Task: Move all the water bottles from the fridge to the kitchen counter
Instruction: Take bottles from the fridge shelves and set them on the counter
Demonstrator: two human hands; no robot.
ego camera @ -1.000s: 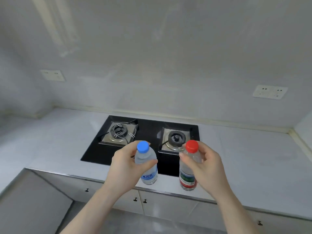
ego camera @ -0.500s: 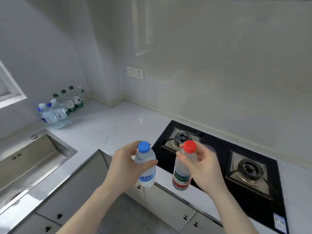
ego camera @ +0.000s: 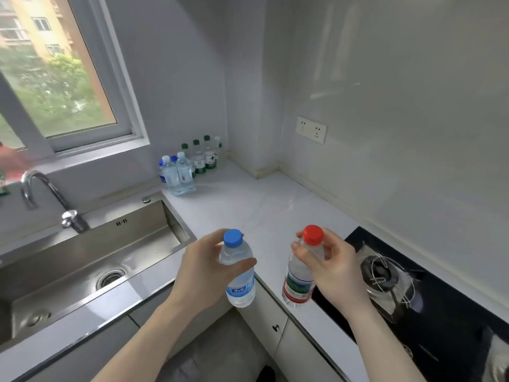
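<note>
My left hand (ego camera: 201, 274) grips a small blue-capped water bottle (ego camera: 240, 282) by its upper half. My right hand (ego camera: 330, 268) holds a red-capped bottle (ego camera: 298, 282) with a red and green label, pinched near its neck. Both bottles hang upright in the air over the front edge of the white counter (ego camera: 264, 213). In the far corner of the counter stand several more bottles: blue-capped ones (ego camera: 177, 173) in front and green-capped ones (ego camera: 202, 158) behind, against the wall.
A steel sink (ego camera: 91, 255) with a curved tap (ego camera: 41, 194) lies at the left below a window. A black gas hob (ego camera: 407, 285) sits at the right. A wall socket (ego camera: 311, 129) is above the counter. Cabinet fronts run below the counter edge.
The view has swung left from the hob to the sink corner, bringing the window and the standing bottles into sight. Both hands keep their bottles in the same grip.
</note>
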